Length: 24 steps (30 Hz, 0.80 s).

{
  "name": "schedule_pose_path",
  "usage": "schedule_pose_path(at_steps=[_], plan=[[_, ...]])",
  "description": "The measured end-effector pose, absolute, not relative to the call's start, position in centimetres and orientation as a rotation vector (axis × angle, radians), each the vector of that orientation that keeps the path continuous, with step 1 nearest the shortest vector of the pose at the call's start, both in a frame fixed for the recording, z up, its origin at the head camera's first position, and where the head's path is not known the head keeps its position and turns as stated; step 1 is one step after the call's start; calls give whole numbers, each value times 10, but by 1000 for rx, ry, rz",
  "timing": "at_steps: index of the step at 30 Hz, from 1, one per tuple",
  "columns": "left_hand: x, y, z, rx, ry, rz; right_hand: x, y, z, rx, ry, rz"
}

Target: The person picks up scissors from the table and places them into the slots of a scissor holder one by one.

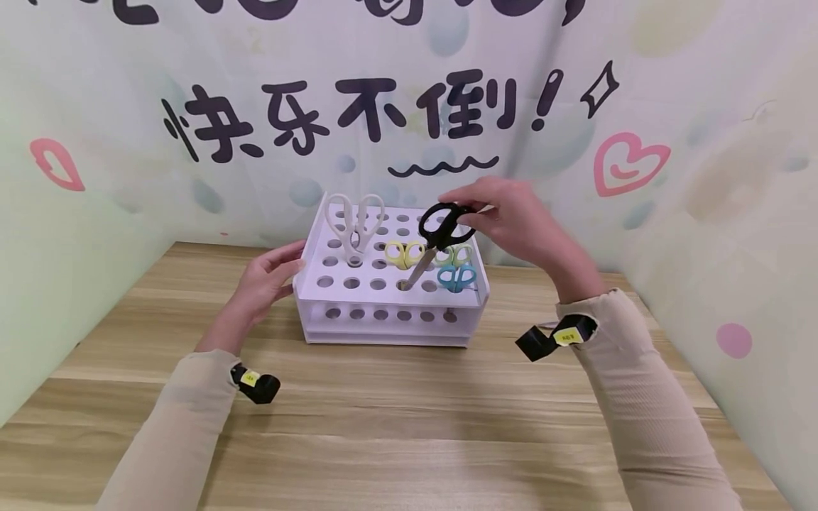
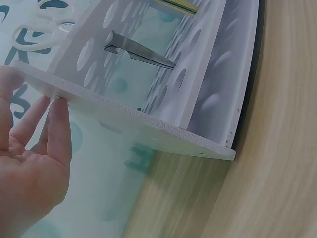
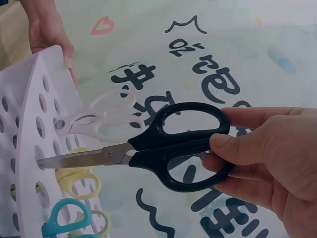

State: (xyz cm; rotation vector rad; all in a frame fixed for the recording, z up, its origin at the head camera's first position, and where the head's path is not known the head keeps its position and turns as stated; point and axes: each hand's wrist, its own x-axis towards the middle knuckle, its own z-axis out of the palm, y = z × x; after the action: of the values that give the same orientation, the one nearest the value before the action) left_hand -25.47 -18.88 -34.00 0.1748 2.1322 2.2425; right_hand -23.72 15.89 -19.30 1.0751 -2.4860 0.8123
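My right hand (image 1: 514,216) pinches black-handled scissors (image 3: 183,144) by the finger loops. Their closed metal blades slant down, with the tip at a front-row hole of the white rack (image 1: 390,333). On the rack's left side panel (image 2: 124,111), my left hand (image 1: 262,280) rests its fingertips against the outer face, the thumb by the edge. White scissors (image 1: 354,231) stand handles-up in the rack's left part. Yellow scissors (image 1: 404,254), green scissors (image 1: 461,254) and teal scissors (image 1: 456,277) sit in holes nearer the middle and right.
The rack has a perforated top and a lower perforated shelf, and stands on a wood-grain table (image 1: 383,426). Behind it hangs a printed cloth (image 1: 409,135) with dark lettering. A camera (image 1: 552,337) is strapped to the right wrist, another (image 1: 255,383) to the left.
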Motion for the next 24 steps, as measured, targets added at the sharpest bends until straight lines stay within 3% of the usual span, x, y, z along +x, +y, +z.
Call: schedule_pose_path(at_steps=[24], plan=[[-255, -190, -339, 169, 2130, 2242, -256, 129, -213, 1158, -2739, 573]])
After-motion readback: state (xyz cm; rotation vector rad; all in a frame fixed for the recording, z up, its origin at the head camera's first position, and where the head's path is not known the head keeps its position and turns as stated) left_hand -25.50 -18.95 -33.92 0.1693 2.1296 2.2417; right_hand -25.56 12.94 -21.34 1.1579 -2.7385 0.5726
